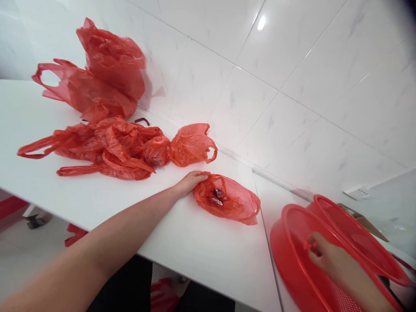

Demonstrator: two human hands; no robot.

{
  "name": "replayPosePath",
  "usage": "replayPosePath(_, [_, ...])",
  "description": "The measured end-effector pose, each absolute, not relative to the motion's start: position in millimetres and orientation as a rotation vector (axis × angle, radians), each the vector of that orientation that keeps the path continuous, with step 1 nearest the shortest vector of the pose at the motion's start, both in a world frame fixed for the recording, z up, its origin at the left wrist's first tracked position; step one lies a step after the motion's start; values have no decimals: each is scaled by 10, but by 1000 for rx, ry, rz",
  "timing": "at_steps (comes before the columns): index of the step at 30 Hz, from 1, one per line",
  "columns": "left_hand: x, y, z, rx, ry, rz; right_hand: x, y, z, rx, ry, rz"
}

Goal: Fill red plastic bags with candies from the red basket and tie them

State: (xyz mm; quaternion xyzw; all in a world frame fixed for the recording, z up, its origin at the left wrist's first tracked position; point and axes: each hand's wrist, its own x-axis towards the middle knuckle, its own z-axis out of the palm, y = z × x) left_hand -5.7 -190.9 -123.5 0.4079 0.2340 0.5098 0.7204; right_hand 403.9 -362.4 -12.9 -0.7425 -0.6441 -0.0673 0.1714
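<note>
My left hand [191, 182] is closed on the rim of a thin red plastic bag [238, 201]. The bag lies on the white table with its mouth spread, and a few small dark-and-silver wrapped pieces [217, 197] show inside. Over at the right, my right hand [321, 253] is inside the near red plastic basket [277, 238]. Its fingers are curled round a small red packet [312, 247], partly hidden and blurred by motion. The basket's floor is mostly out of sight behind my forearm.
Several crumpled red bags [120, 147] lie at the left, some upright against the tiled wall [208, 78]. One knotted bag [191, 145] sits behind my left hand. A second red basket [357, 242] and a cardboard box [364, 221] stand at the right. A seam crosses the white table [208, 260].
</note>
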Motion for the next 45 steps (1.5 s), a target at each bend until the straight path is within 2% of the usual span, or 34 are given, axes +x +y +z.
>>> replayPosePath(2, [-58, -1910, -1233, 899, 522, 1128, 3814, -3573, 125, -2236, -1846, -287])
replayPosePath(4, [-59, -1915, -1224, 895, 518, 1132, 3460, -3555, 319, -2186, -1762, -404])
replayPosePath(8, [-62, -1932, -1201, 910, 508, 1125, 2621, -3464, 387, -2010, -1864, -201])
replayPosePath(11, [-71, -1943, -1193, 917, 518, 1121, 2201, -3235, 209, -1905, -1968, 36])
replayPosePath(15, [-85, -1947, -1193, 917, 511, 1123, 2079, -2860, -87, -1860, -1980, 277])
replayPosePath(22, [-80, -1926, -1188, 893, 521, 1116, 2327, -2759, -524, -1781, -1547, -161])
replayPosePath(24, [-79, -1922, -1188, 882, 526, 1121, 2400, -2806, -700, -1826, -1417, -171])
replayPosePath(27, [-89, -1915, -1192, 865, 524, 1126, 2503, -2862, -971, -1912, -1187, 32])
replayPosePath(30, [-108, -1915, -1183, 863, 483, 1133, 2580, -2881, -1112, -1917, -1057, 392])
replayPosePath(33, [-125, -1929, -1134, 854, 385, 1181, 2617, -2851, -1012, -1711, -994, 853])
replayPosePath(35, [-134, -1942, -1086, 848, 324, 1214, 2620, -2814, -824, -1487, -903, 955])
replayPosePath(39, [-156, -1943, -1016, 793, 308, 1261, 2583, -2784, -368, -1141, -817, 733])
replayPosePath(42, [-172, -1921, -1004, 719, 347, 1312, 2533, -2836, -134, -1192, -918, 602])
replayPosePath(45, [-187, -1909, -991, 665, 343, 1347, 2523, -2886, -31, -1118, -947, 631])
